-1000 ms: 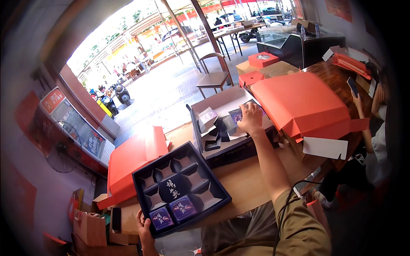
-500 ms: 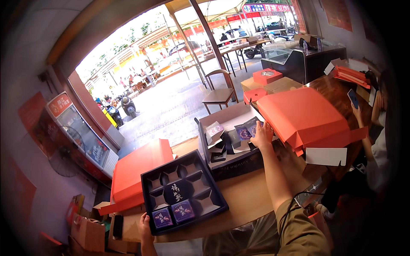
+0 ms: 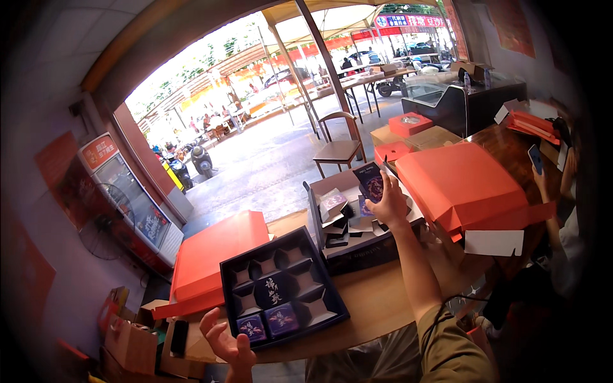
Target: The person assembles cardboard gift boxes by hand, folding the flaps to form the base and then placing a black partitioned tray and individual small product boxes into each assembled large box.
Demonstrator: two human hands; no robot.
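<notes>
My right hand (image 3: 391,203) grips a dark flat folded carton (image 3: 368,181) with a purple round print, lifted over an open box (image 3: 357,254). Inside that box lie more folded cartons and a white-sided small carton (image 3: 332,203). At the lower left, my left hand (image 3: 225,339) is open, fingers spread, beside the near left corner of a dark blue compartment tray (image 3: 332,311). Two small purple boxes (image 3: 281,319) sit in the tray's near row; several other compartments around its lettered centre hold nothing.
A red-orange box lid (image 3: 220,255) lies left of the tray, and a larger red-orange one (image 3: 460,182) to the right. Beyond stand a chair (image 3: 338,148) and a small red box (image 3: 410,124). At the right edge, another person's hand holds a phone (image 3: 535,159).
My right hand has raised a folded carton out of the open box. My left hand has let go of the tray's edge and spread its fingers. The view has shifted slightly.
</notes>
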